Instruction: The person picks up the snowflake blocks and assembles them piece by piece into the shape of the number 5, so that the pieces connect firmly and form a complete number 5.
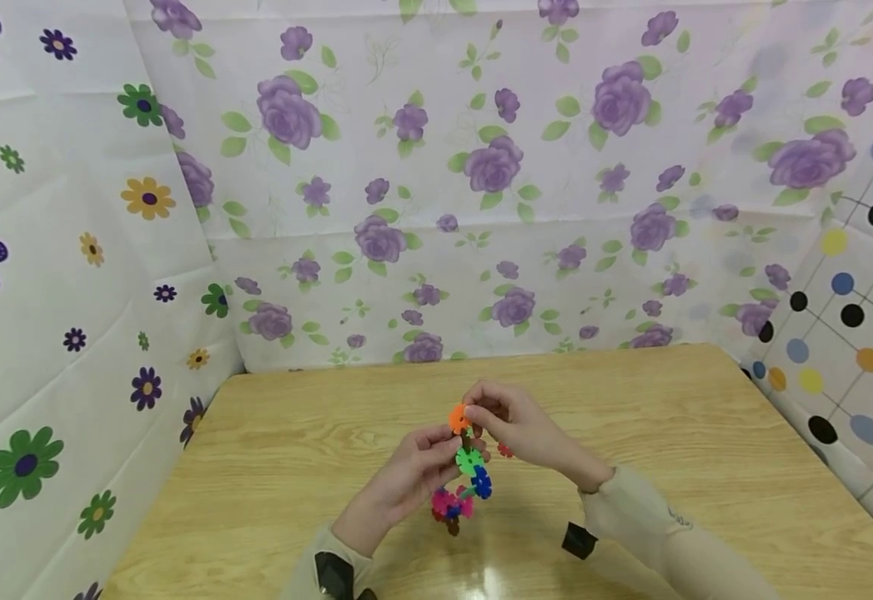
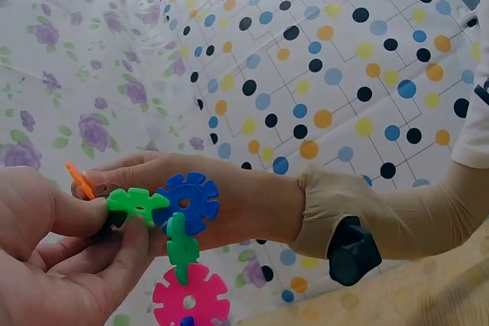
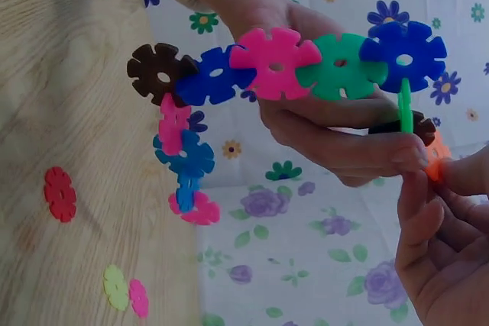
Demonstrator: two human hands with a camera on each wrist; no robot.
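Observation:
A chain of interlocking plastic snowflake discs hangs from my hands above the table, with pink (image 3: 276,64), dark blue (image 3: 405,57), green (image 3: 341,66) and brown (image 3: 162,72) pieces slotted edge to edge. My left hand (image 1: 409,471) grips its upper end, thumb and fingers around a dark disc beside the bright green disc (image 2: 138,202). At the top, my right hand (image 1: 519,425) pinches an orange snowflake disc (image 1: 459,419) between thumb and fingers, up against the dark piece. Fingers partly hide where orange and dark discs meet. The chain's lower part bends down through light blue (image 3: 186,153) to pink.
A loose red disc (image 3: 59,195) lies on the wooden table (image 1: 293,433), with a yellow disc (image 3: 116,288) and a small-looking pink disc (image 3: 138,298) farther off. Flowered cloth (image 1: 436,183) hangs behind the table; patterned sheets stand on both sides.

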